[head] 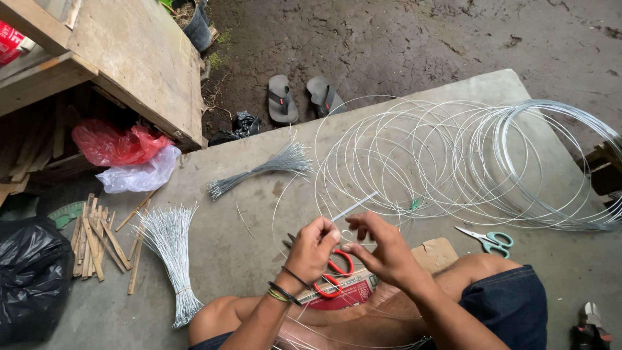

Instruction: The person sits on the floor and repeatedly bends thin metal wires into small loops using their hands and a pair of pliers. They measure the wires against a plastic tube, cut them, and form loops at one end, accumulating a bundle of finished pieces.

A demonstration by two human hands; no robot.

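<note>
My left hand point(314, 247) pinches a short straight piece of white wire point(354, 207) that points up and to the right. My right hand point(378, 245) is beside it, fingertips touching the same wire near its lower end. Both hands hover over my lap, above red-handled scissors point(337, 272) lying on a cardboard piece point(433, 252). A large spread of grey wire coils point(453, 155) lies on the concrete slab point(246, 240) just beyond my hands.
Two tied bundles of cut wire lie left: one white point(170, 249), one grey point(259, 170). Bamboo sticks point(97, 241), a black bag point(31, 275), red and white plastic bags point(123, 155), green-handled scissors point(490, 240), pliers point(591, 323), sandals point(301, 97), a wooden bench point(129, 58).
</note>
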